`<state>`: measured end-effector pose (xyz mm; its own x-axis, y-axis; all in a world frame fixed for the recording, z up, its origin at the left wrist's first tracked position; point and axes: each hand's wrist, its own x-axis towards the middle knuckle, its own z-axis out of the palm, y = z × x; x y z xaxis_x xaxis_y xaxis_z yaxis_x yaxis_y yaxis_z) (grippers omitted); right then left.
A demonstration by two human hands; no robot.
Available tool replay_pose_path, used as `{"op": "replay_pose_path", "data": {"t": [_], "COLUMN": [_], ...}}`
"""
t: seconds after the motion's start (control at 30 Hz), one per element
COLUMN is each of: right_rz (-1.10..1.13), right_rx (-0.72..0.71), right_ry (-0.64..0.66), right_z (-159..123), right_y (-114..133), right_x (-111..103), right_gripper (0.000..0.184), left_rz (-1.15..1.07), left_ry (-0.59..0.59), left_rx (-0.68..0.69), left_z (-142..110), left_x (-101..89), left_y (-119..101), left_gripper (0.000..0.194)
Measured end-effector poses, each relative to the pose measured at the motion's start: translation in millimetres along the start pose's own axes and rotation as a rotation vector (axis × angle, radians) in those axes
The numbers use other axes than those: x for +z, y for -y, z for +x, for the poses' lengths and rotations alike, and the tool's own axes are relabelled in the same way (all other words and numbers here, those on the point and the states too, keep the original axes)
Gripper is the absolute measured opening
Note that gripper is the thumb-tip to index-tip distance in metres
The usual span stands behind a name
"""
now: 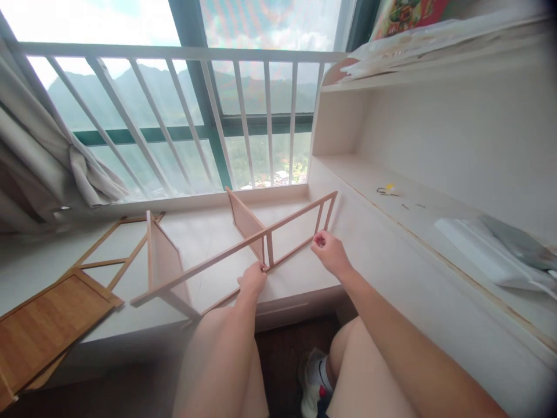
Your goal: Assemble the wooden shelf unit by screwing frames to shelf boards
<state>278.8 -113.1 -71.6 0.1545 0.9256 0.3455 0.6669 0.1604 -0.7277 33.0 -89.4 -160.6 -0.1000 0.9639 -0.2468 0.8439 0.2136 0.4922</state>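
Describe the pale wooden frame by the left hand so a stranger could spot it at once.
Below the window runs a white ledge. On it, touched by the left hand, sits a pale wooden frame with long rails. Two panels jut from it, setting it apart from the darker, orange-brown wooden pieces to its left.

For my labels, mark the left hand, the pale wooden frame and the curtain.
Left hand (252,280), head view: back of the hand.
Pale wooden frame (235,248), head view: upper long rail.
Curtain (41,151), head view: gathered folds.
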Motion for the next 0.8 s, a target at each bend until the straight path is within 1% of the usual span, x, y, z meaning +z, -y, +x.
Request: {"op": "replay_pose_path", "data": {"t": [0.07, 0.13, 0.2, 0.27, 0.4, 0.47, 0.57, 0.67, 0.8], "right_rz": [0.088, 0.179, 0.253, 0.28, 0.307, 0.315, 0.287, 0.225, 0.151], "right_rx": [0.11, 0.159, 0.126, 0.096, 0.094, 0.083, 0.069, 0.039, -0.055], "right_ry": [0.067, 0.136, 0.18, 0.207, 0.276, 0.302, 0.328, 0.363, 0.41], "right_z": [-9.1, -14.4, -17.4, -19.9, -27.2, -31.0, -34.4, -35.3, -36.5], "right_y": [-16.0, -25.3, -28.9, -30.4, -38.6, -45.2, -54.0, -58.5, -59.4], "right_x": [24.8, 45.8, 63.9, 80.0, 106.6, 115.8, 123.1, 124.4, 124.1], "right_gripper": [0.009, 0.008, 0.008, 0.009, 0.006, 0.006, 0.005, 0.006, 0.011], "left_rz": [-0.021, -0.049, -0.084, -0.115, -0.098, -0.058, 0.001, 0.049, 0.082], "left_ry": [-0.012, -0.03, -0.045, -0.05, -0.084, -0.102, -0.105, -0.097, -0.093], "left_rx": [-0.01, -0.004, 0.029, 0.079, 0.192, 0.219, 0.216, 0.219, 0.218], "left_z": [4.2, 7.8, 10.4, 11.8, 11.4, 10.2, 7.7, 5.1, 1.7], "left_x": [3.4, 7.7, 12.3, 16.7, 22.0, 22.6, 21.9, 20.7, 19.4], "left_y": [3.3, 6.8, 9.6, 11.0, 9.8, 8.2, 6.2, 5.4, 5.7], "left_gripper": [0.032, 0.034, 0.036, 0.035, 0.035, 0.036, 0.037, 0.04, 0.043]}}
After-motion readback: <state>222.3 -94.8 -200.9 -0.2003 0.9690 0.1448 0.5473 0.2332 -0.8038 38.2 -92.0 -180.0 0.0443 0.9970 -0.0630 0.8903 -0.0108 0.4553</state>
